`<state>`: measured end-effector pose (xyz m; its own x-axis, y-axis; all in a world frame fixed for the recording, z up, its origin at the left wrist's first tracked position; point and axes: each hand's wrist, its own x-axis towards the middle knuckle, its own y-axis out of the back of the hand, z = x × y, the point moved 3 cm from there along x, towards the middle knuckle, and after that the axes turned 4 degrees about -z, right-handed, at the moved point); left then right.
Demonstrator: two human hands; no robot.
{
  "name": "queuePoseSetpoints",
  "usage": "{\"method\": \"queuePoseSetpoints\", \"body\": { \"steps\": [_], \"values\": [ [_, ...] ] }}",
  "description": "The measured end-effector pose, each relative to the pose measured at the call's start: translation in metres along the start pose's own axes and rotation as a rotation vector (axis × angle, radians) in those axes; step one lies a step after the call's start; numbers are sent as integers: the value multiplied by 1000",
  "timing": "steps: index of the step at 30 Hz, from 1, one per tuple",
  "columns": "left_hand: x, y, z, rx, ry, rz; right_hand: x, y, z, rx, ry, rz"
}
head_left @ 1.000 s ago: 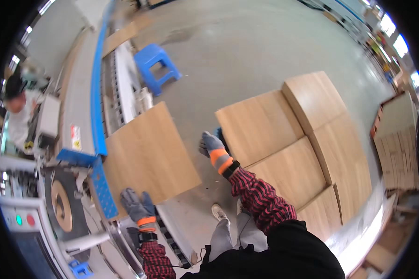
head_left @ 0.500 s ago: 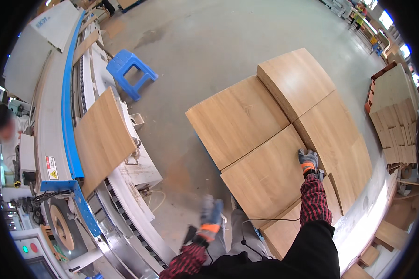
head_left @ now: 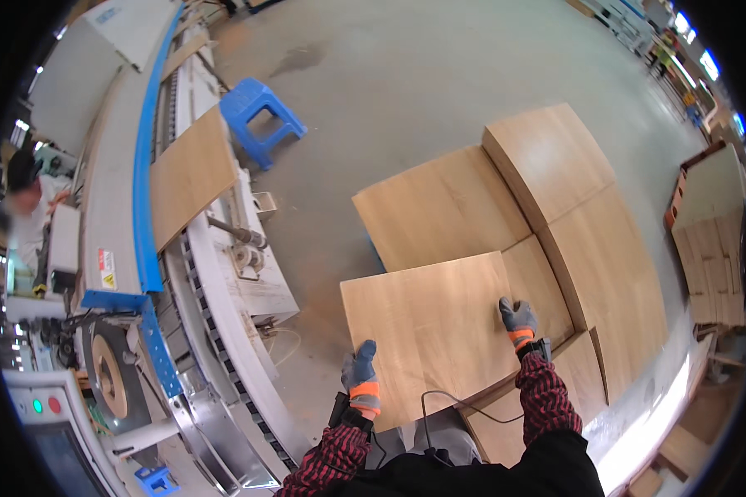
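A wood-grain board point(head_left: 431, 323) is tilted up off the pile, held between my two gloved hands. My left hand point(head_left: 360, 373) grips its left edge, thumb on the upper face and the other fingers mostly out of sight beneath. At the opposite edge my right hand point(head_left: 518, 321) is closed on the board, fingertips partly hidden. Under and beyond it lie more boards of the same kind, among them a flat one point(head_left: 439, 199) at the far left of the pile. A higher stack of boards point(head_left: 555, 149) rises along the right side.
To my left runs a long machine with a blue rail point(head_left: 147, 190) and another board point(head_left: 195, 174) on its track. A blue stool point(head_left: 261, 116) stands beside it. Stacked panels point(head_left: 709, 240) are at far right. A person point(head_left: 33, 199) is behind the machine. A dark cable point(head_left: 464, 406) hangs before me.
The board has come up off the pile and shifted left. My left hand, blurred and free before, now holds its left edge. The board on the machine has moved farther away along the track.
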<state>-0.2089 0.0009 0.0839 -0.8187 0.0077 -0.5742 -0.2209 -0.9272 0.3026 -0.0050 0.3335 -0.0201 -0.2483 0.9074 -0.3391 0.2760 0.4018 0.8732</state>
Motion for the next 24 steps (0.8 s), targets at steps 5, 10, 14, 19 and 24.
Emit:
{"method": "queuePoseSetpoints", "body": {
  "steps": [5,10,14,19,24],
  "values": [
    [-55,34,54,111,11,111,6,-26,-17,57,108,-207],
    [-71,101,5,-173,-100,155,-15,-64,-45,823,-59,-441],
    [-65,218,23,41,13,334,-87,-42,-141,631,318,-593],
    [-106,287,44,848,-358,878,-199,-19,-270,835,412,-819],
    [-102,282,2,867,-452,460,-239,-94,-314,584,466,-685]
  ]
}}
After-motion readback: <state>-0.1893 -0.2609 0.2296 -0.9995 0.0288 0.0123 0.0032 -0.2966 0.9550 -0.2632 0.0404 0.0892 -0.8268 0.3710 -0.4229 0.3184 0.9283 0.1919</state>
